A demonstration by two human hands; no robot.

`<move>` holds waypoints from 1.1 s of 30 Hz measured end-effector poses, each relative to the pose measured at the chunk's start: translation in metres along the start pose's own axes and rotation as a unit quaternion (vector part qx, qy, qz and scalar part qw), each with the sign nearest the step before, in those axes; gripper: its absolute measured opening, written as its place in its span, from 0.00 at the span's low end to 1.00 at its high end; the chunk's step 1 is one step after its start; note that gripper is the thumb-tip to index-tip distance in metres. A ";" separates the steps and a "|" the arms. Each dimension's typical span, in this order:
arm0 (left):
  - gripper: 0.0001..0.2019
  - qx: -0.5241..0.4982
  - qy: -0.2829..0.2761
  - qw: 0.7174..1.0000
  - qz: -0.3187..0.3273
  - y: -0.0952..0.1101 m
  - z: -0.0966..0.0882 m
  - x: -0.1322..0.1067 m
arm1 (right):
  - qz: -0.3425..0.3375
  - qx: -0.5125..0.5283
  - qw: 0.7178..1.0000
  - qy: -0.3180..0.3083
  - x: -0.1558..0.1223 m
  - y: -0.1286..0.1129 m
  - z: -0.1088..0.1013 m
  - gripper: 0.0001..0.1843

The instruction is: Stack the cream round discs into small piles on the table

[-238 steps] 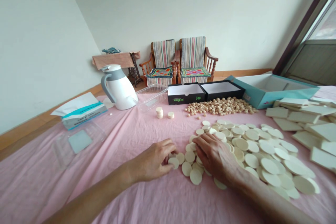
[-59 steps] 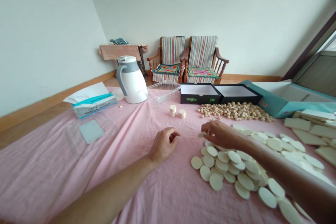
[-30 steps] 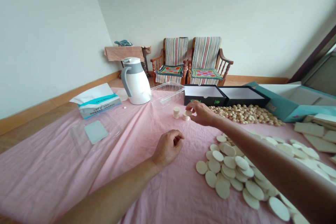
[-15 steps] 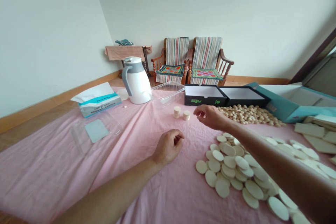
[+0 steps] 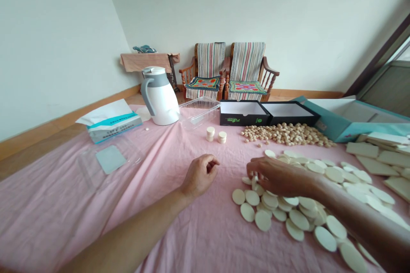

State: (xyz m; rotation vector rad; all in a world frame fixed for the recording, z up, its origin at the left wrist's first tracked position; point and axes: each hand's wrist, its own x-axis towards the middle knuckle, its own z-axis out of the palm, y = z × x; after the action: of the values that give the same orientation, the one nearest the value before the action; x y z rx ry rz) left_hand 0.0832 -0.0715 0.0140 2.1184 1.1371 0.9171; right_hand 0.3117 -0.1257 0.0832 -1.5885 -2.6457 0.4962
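Observation:
My right hand (image 5: 275, 175) is over the left side of a heap of pale round discs (image 5: 299, 219), which look like wood. Its fingertips are pinched on one tilted disc (image 5: 255, 182); the fingers partly cover it. My left hand (image 5: 199, 175) hovers low above the pink cloth (image 5: 173, 230), loosely curled, with nothing showing in the fingers. Beyond it stand two short stacks of discs, a taller left stack (image 5: 210, 134) and a lower right stack (image 5: 222, 137).
Small round wooden pieces (image 5: 288, 134) lie before two black boxes (image 5: 245, 118). A teal box (image 5: 346, 121) and flat rectangular boards (image 5: 381, 160) are on the right. To the left are a white jug (image 5: 163, 102), a tissue pack (image 5: 112, 123) and clear plastic trays (image 5: 200, 113).
My right hand has moved from beside the two stacks back toward me, down to the disc heap, and pinches a disc. My left hand stays nearly still. The view has shifted slightly.

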 end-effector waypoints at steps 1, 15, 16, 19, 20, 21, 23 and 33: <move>0.07 0.000 0.000 1.000 0.000 0.000 0.000 0.000 | 0.014 0.006 1.000 0.013 0.003 0.000 0.000 0.14; 0.07 0.007 -0.006 1.000 -0.005 0.001 -0.001 0.000 | 0.027 0.038 0.993 0.111 0.024 0.003 0.019 0.13; 0.07 0.008 -0.006 1.000 -0.006 0.001 -0.001 0.000 | 0.016 0.039 0.994 0.100 0.022 0.001 0.020 0.14; 0.07 0.006 -0.009 1.000 -0.007 0.001 -0.001 0.000 | 0.024 0.033 0.995 0.087 0.018 -0.001 0.024 0.14; 0.07 0.005 -0.010 1.000 -0.007 0.001 -0.001 0.000 | 0.033 0.030 0.995 0.088 0.018 -0.001 0.026 0.13; 0.08 0.003 -0.010 1.000 -0.006 0.001 -0.001 0.000 | 0.038 0.028 0.995 0.090 0.018 0.000 0.028 0.12; 0.07 0.002 -0.009 1.000 -0.005 0.001 -0.001 0.000 | 0.037 0.029 0.994 0.098 0.018 0.002 0.031 0.11; 0.07 -0.001 -0.003 1.000 -0.008 0.001 0.000 0.000 | -0.021 0.046 0.979 0.199 0.069 0.019 -0.005 0.13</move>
State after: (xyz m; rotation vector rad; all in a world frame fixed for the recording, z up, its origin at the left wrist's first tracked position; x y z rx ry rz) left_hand 0.0833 -0.0721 0.0147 2.1054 1.1479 0.9037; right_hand 0.2961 -0.0569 0.0722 -1.4252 -2.3173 0.2613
